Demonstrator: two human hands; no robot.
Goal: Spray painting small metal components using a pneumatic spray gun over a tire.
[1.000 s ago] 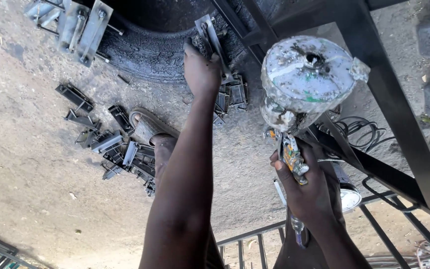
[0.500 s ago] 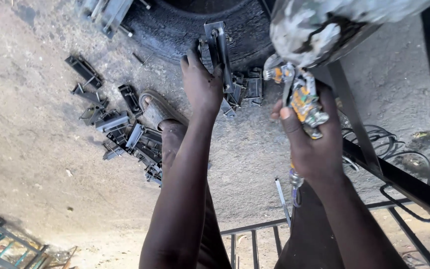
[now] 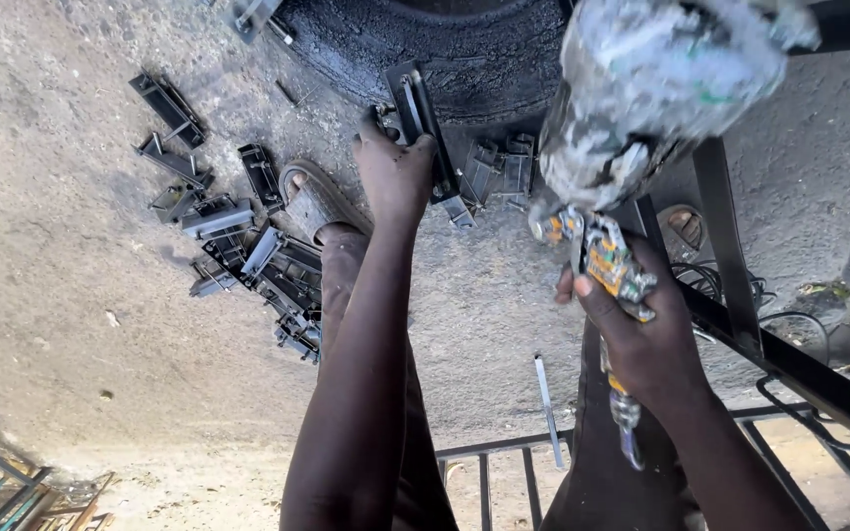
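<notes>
Two hands at work over a dirt floor [image 3: 81,324].

The left hand [image 3: 395,172] has its fingers clamped on a dark metal bracket [image 3: 423,123] lying against a black tyre [image 3: 445,49]. The right hand [image 3: 641,334] grips a spray gun [image 3: 607,261], fingers wrapped round its handle; the paint-crusted cup [image 3: 651,84] on top is blurred, contents unseen. More brackets [image 3: 248,246] lie scattered beside a sandalled foot [image 3: 312,202].

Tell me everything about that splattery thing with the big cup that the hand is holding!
It is a paint spray gun held in the right hand. Its big round cup sits on top, crusted with grey and whitish dried paint and a few green flecks, and looks blurred. The body below is speckled yellow and orange. The fingers wrap the handle, and a metal fitting with a blue end sticks out under the hand. It hangs in the air beside a black metal frame, above the sandy ground.
</notes>
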